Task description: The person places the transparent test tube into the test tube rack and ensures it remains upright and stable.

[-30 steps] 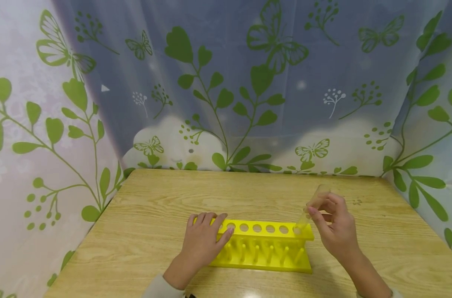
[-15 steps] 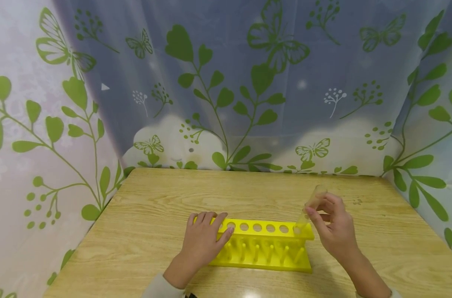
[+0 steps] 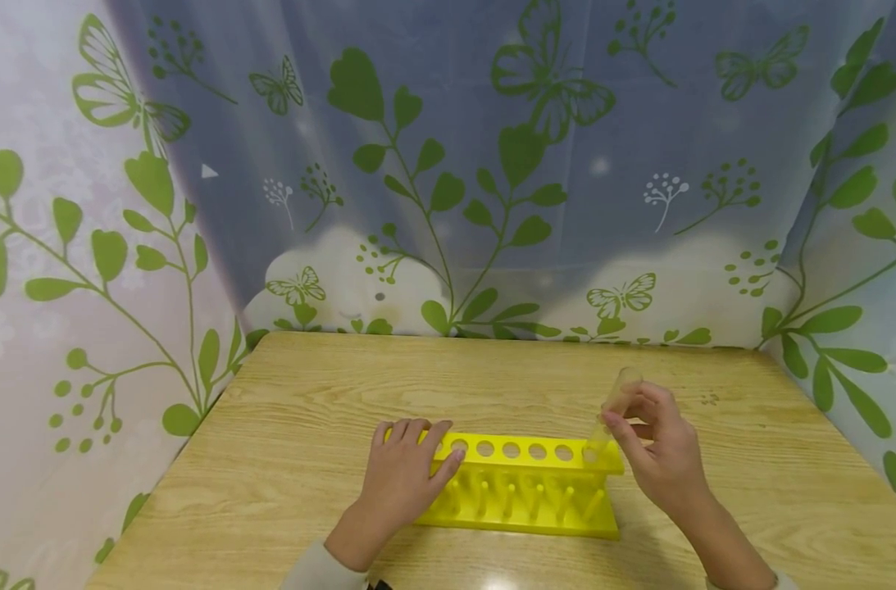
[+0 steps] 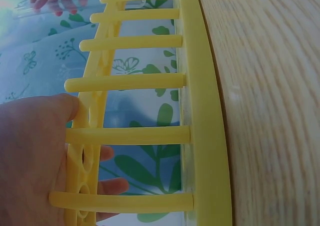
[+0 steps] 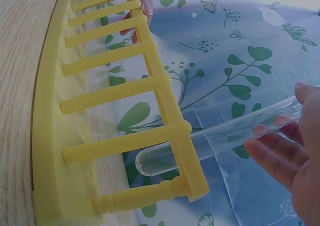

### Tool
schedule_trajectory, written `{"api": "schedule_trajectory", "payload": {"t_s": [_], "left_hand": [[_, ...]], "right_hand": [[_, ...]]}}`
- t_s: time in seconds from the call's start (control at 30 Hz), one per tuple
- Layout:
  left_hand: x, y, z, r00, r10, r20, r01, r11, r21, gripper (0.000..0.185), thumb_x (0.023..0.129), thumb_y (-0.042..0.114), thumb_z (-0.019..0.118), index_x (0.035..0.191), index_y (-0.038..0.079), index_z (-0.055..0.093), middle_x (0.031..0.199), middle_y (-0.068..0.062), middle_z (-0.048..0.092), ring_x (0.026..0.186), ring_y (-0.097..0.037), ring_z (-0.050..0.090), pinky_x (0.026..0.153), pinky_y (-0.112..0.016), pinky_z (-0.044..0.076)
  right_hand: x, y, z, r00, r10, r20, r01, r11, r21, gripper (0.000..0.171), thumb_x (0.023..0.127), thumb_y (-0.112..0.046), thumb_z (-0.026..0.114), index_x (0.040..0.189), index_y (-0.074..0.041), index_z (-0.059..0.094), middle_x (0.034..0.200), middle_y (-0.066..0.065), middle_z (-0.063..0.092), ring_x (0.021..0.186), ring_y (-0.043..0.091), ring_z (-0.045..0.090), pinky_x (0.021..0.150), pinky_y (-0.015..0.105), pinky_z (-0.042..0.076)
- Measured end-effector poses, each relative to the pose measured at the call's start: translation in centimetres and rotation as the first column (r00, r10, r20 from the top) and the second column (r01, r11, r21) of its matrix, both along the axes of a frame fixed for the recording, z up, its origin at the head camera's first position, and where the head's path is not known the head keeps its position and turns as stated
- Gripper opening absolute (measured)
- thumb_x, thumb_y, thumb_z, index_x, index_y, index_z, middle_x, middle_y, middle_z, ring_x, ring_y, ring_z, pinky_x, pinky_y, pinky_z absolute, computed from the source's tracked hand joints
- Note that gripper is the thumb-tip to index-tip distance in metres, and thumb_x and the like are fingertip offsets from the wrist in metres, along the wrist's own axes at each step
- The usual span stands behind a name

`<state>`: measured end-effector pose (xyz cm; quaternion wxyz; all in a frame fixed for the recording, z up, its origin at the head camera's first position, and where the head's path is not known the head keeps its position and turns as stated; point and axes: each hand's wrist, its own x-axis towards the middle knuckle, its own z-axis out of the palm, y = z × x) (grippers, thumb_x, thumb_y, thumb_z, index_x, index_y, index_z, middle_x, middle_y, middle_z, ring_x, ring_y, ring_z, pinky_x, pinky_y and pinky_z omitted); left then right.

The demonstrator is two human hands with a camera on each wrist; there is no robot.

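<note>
A wooden table (image 3: 492, 377) with a light oak grain is being viewed from above and in front; its far edge is being met by a printed curtain (image 3: 448, 164). The table is being enclosed on three sides by this curtain, which is being seen as pale blue-grey at the back and whiter at the left. Green leaf sprays and butterfly outlines are being shown across the fabric, with white cloud shapes along its lower edge. Soft, even light is being cast over the tabletop, and a small bright glare spot (image 3: 498, 583) is being reflected near the front edge.
</note>
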<state>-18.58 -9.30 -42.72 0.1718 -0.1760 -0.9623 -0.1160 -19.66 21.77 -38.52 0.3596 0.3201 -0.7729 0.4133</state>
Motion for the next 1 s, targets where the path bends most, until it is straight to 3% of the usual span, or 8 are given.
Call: {"api": "schedule_trajectory", "payload": {"t_s": [0.23,0.43,1.0], "left_hand": [[-0.04,0.10,-0.04,1.000,0.006,-0.007,-0.006,1.000,0.001,0.048,0.100,0.054,0.043,0.130,0.021,0.060,0.115,-0.005,0.062,0.110,-0.027,0.055,0.093,-0.049,0.037],[-0.02,0.09,-0.06,1.000,0.006,0.001,-0.006,1.000,0.003,0.048,0.099,0.054,0.043,0.130,0.020,0.060,0.116,-0.006,0.062,0.110,-0.027,0.055,0.092,-0.049,0.036],[-0.16,0.09,-0.28,1.000,0.017,-0.005,-0.017,1.000,-0.004,0.049,0.100,0.055,0.040,0.129,0.022,0.060,0.116,-0.005,0.062,0.110,-0.027,0.055,0.094,-0.049,0.036]], "right_hand": [[-0.06,0.04,-0.18,0.999,-0.028,0.025,0.027,0.999,0.029,0.039,0.085,0.011,0.067,0.118,0.008,0.048,0.087,0.003,0.061,0.084,-0.001,0.062,0.066,0.013,0.052],[-0.32,-0.07,-0.51,0.999,-0.033,-0.023,0.033,0.999,0.022,0.037,0.084,0.010,0.069,0.115,0.008,0.049,0.084,0.005,0.061,0.082,0.000,0.063,0.064,0.011,0.051],[-0.49,-0.13,-0.95,0.999,-0.038,0.010,0.038,0.998,0.051,0.045,0.077,0.017,0.070,0.116,0.004,0.052,0.086,0.003,0.063,0.081,0.002,0.064,0.063,0.013,0.052]]}}
